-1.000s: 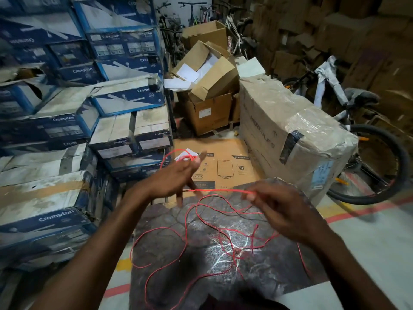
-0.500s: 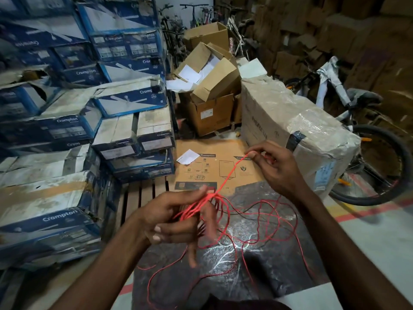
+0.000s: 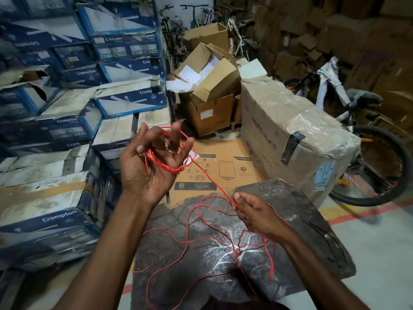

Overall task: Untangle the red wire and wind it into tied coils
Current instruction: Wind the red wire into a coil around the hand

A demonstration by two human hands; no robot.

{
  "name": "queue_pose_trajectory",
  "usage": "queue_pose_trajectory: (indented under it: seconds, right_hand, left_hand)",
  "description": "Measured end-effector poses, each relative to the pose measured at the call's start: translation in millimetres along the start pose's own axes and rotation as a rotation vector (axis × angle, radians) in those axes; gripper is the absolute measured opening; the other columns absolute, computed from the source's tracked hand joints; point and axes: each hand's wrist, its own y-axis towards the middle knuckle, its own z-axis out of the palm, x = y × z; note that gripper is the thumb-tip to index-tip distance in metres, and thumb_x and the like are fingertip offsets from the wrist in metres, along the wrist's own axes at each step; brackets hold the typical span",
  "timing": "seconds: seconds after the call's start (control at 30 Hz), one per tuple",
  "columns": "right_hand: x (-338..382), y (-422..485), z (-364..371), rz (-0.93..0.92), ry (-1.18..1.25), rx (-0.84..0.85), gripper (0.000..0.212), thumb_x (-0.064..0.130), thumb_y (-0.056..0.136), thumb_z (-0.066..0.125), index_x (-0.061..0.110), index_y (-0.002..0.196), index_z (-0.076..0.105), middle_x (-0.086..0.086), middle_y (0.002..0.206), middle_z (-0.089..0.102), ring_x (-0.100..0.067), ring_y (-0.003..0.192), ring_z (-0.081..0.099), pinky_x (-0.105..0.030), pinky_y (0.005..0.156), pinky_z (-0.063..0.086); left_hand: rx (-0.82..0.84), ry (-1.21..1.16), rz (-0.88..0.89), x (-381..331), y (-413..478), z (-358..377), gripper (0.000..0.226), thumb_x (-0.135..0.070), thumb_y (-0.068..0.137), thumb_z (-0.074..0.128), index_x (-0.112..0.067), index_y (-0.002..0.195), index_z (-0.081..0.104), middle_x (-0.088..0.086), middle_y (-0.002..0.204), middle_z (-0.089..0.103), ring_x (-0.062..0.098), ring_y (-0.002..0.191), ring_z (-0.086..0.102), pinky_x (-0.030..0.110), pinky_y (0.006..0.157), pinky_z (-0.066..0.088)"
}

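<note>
Head view: the left hand point(image 3: 152, 166) is raised with its palm toward the camera, fingers half-curled and spread, and several loops of the red wire point(image 3: 171, 170) are wound round them, a short end hanging across the palm. From this coil one strand runs tight down to the right hand point(image 3: 254, 213), which pinches it between thumb and fingertips just above a dark slab point(image 3: 301, 209). The remaining wire lies in loose, crossed loops on the slab, under and beside the right wrist. Beyond the slab lies a flat cardboard box point(image 3: 225, 168); blue boxes point(image 3: 67, 121) are stacked left, and a wrapped carton point(image 3: 290, 135) and a bicycle point(image 3: 368, 153) stand right.
</note>
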Motion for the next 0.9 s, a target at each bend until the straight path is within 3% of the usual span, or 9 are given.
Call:
queue_pose_trajectory:
  seconds: [0.03, 0.1, 0.27, 0.4, 0.47, 0.6, 0.7, 0.8, 0.9]
  right_hand:
    - [3.3, -3.1, -1.1, 0.024, -0.020, 0.039, 0.034, 0.046, 0.103, 0.040, 0.028, 0.078, 0.054, 0.004, 0.060, 0.029, -0.008, 0.045, 0.017, -0.020, 0.040, 0.015]
    - [9.5, -10.2, -3.5, 0.057, -0.082, 0.129, 0.036, 0.045, 0.105, 0.038, 0.028, 0.078, 0.054, 0.007, 0.059, 0.031, -0.010, 0.048, 0.019, -0.025, 0.043, 0.018]
    - [25.8, -31.6, -5.7, 0.009, -0.490, 0.281, 0.036, 0.034, 0.110, 0.038, 0.010, 0.086, 0.050, 0.015, 0.057, 0.040, -0.001, 0.049, 0.038, -0.017, 0.047, 0.041]
    - [44.4, -46.9, -7.1, -0.092, -0.664, 0.318, 0.030, 0.041, 0.108, 0.045, 0.022, 0.088, 0.055, 0.001, 0.064, 0.043, -0.004, 0.054, 0.039, -0.025, 0.054, 0.035]
    - [55.9, -52.2, -6.3, -0.131, -0.719, 0.344, 0.025, 0.046, 0.106, 0.048, 0.028, 0.091, 0.056, -0.009, 0.064, 0.040, -0.014, 0.053, 0.035, -0.033, 0.054, 0.030]
    - [84.1, -58.6, -11.8, -0.206, -0.752, 0.323, 0.015, 0.039, 0.106, 0.049, 0.035, 0.105, 0.063, -0.006, 0.071, 0.055, -0.024, 0.061, 0.050, -0.035, 0.059, 0.041]
    - [103.4, -59.0, -28.4, -0.308, -0.755, 0.206, 0.019, 0.036, 0.107, 0.047, 0.036, 0.112, 0.066, 0.003, 0.084, 0.065, -0.018, 0.072, 0.061, -0.037, 0.068, 0.053]
    - [116.0, -52.6, -53.3, -0.461, -0.776, 0.011, 0.019, 0.042, 0.105, 0.047, 0.035, 0.108, 0.064, 0.005, 0.090, 0.068, -0.018, 0.080, 0.065, -0.042, 0.074, 0.053]
    - [119.8, -38.9, -71.3, -0.502, -0.746, -0.109, 0.021, 0.051, 0.099, 0.053, 0.032, 0.102, 0.062, -0.011, 0.075, 0.061, -0.031, 0.068, 0.056, -0.047, 0.064, 0.048]
  left_hand:
    - [0.003, 0.030, 0.028, 0.4, 3.7, -0.4, 0.060, -0.033, 0.111, 0.032, -0.017, 0.055, 0.047, 0.003, 0.079, 0.077, 0.035, 0.114, 0.068, 0.062, 0.099, 0.050]
    - [-0.031, 0.152, 0.062, 1.6, 12.1, 0.5, 0.061, -0.036, 0.111, 0.029, -0.018, 0.056, 0.049, 0.014, 0.114, 0.075, 0.040, 0.133, 0.054, 0.069, 0.105, 0.039]
    - [-0.195, 0.516, 0.175, -12.8, 29.5, -13.5, 0.057, -0.045, 0.108, 0.025, -0.024, 0.058, 0.045, 0.009, 0.143, 0.060, 0.026, 0.136, 0.053, 0.057, 0.114, 0.031]
    - [-0.313, 0.791, 0.282, -17.7, 41.4, -34.4, 0.056, -0.041, 0.110, 0.025, -0.021, 0.063, 0.049, 0.012, 0.131, 0.067, 0.018, 0.127, 0.059, 0.037, 0.107, 0.037]
    - [-0.331, 0.997, 0.281, -11.7, 41.9, -43.6, 0.054, -0.037, 0.111, 0.023, -0.015, 0.068, 0.049, 0.009, 0.120, 0.070, 0.016, 0.122, 0.065, 0.039, 0.112, 0.042]
    - [-0.238, 1.568, 0.048, 0.6, 30.2, -57.0, 0.053, -0.048, 0.107, 0.024, -0.019, 0.080, 0.058, 0.005, 0.117, 0.072, 0.017, 0.114, 0.069, 0.046, 0.092, 0.057]
    - [-0.101, 1.914, -0.211, 8.1, 13.3, -53.9, 0.049, -0.047, 0.105, 0.025, -0.015, 0.090, 0.059, 0.004, 0.111, 0.075, 0.008, 0.072, 0.073, 0.041, 0.079, 0.058]
    - [0.073, 1.838, -0.537, 15.3, -9.2, -44.8, 0.050, -0.049, 0.105, 0.027, -0.014, 0.092, 0.059, 0.011, 0.068, 0.068, 0.032, 0.049, 0.061, 0.024, 0.056, 0.051]
    - [0.206, 1.530, -0.750, 18.1, -27.7, -30.2, 0.054, -0.051, 0.106, 0.027, -0.021, 0.080, 0.064, 0.016, 0.049, 0.040, 0.022, 0.040, 0.037, 0.026, 0.052, 0.045]
